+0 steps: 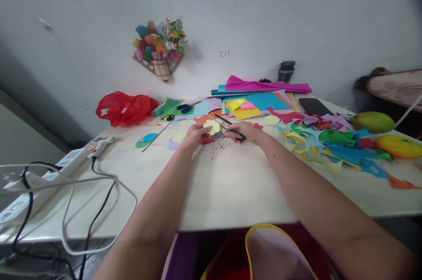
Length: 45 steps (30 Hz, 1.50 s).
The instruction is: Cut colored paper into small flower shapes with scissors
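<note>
My left hand [194, 136] is closed on a round pale-yellow paper piece [212, 127], held just above the white table [224, 183]. My right hand [245, 132] grips black-handled scissors [231, 127], whose blades point left toward the yellow piece. Small red paper bits [207, 141] lie on the table under my hands.
Coloured paper sheets [257, 95] are stacked at the back, with a second pair of scissors [186, 107] and a red plastic bag [127, 108]. Paper scraps [329, 143], a phone [314, 106] and two mangoes [372, 121] lie right. A power strip [62, 168] with cables sits left.
</note>
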### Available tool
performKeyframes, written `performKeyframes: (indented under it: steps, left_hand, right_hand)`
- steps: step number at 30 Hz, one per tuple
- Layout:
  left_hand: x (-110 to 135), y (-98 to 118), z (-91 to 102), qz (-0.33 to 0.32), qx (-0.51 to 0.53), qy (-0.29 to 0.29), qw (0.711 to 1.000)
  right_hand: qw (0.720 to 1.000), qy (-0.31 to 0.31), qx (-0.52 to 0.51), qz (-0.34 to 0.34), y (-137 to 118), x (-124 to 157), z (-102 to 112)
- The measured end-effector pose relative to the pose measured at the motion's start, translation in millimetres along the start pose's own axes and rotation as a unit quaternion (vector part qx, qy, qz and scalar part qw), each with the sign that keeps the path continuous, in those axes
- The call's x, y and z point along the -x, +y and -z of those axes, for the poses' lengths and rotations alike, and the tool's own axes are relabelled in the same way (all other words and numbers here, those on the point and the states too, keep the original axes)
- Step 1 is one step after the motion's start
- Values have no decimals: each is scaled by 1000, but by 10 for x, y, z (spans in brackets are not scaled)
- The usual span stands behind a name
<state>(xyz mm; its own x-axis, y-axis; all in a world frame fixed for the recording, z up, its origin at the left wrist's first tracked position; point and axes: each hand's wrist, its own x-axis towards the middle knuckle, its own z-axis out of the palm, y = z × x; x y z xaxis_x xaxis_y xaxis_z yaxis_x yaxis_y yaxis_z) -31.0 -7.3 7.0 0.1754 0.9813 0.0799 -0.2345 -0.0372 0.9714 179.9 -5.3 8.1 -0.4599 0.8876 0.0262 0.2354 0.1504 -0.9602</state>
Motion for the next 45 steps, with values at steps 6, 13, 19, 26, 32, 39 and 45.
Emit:
performKeyframes:
  steps: [6, 13, 19, 26, 32, 39, 45]
  left_hand:
    - [-14, -13, 5, 10, -3, -4, 1000]
    - [-9, -8, -1, 20, 5, -12, 1000]
    - [-3, -20, 0, 24, 17, 2, 1000]
    - [15, -5, -11, 49, 0, -32, 998]
    - [-3, -24, 4, 50, 14, -33, 998]
    - [-10, -43, 3, 36, 12, -25, 999]
    - [0, -34, -18, 29, 12, -33, 999]
  right_hand:
    - [1000, -11, 4, 19, 72, -38, 23]
    - [999, -23, 21, 26, 59, -21, 29]
    - [999, -35, 22, 34, 86, -32, 31]
    - [999, -27, -20, 26, 32, -9, -16]
    - [999, -25, -13, 21, 30, -9, -26]
    - [999, -21, -7, 27, 47, -27, -44]
    - [1000, -15, -11, 20, -10, 5, -64]
